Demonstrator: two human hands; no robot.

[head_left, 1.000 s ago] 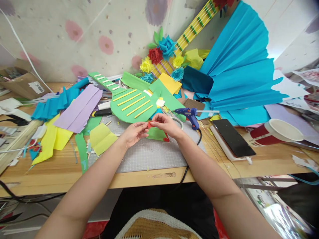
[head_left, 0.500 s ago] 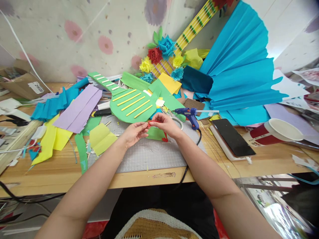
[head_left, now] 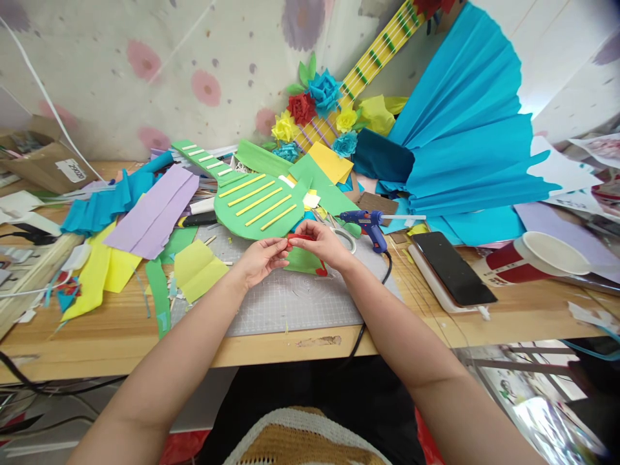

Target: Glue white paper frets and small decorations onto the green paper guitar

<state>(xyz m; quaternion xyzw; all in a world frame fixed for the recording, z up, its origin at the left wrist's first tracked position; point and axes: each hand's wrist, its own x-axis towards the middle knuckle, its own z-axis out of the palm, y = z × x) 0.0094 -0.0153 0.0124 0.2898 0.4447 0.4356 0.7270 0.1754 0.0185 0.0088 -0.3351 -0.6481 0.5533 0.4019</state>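
Between the fingertips of both hands is a small piece of red paper (head_left: 299,237), partly hidden by the fingers. My left hand (head_left: 264,260) pinches its left end, with thumb and index finger together. From the other side my right hand (head_left: 320,244) grips it, the fingertips of the two hands nearly touching. Under them, on a grey cutting mat (head_left: 271,303), lie a green paper piece (head_left: 303,259) and a red scrap (head_left: 321,270). Just behind the hands rests a green guitar-shaped cutout (head_left: 256,200) with yellow strips on its body and white ones on its neck.
A blue glue gun (head_left: 368,225) lies right of my hands, its black cord running over the table edge. Farther right are a phone (head_left: 454,268) and a paper cup (head_left: 537,255). Behind stand a flowered yellow guitar (head_left: 378,55) and pleated blue paper (head_left: 469,123). Purple paper (head_left: 152,210) lies left.
Both hands stay nearly in place. The red paper between the fingertips has turned slightly and shows a little more of its surface.
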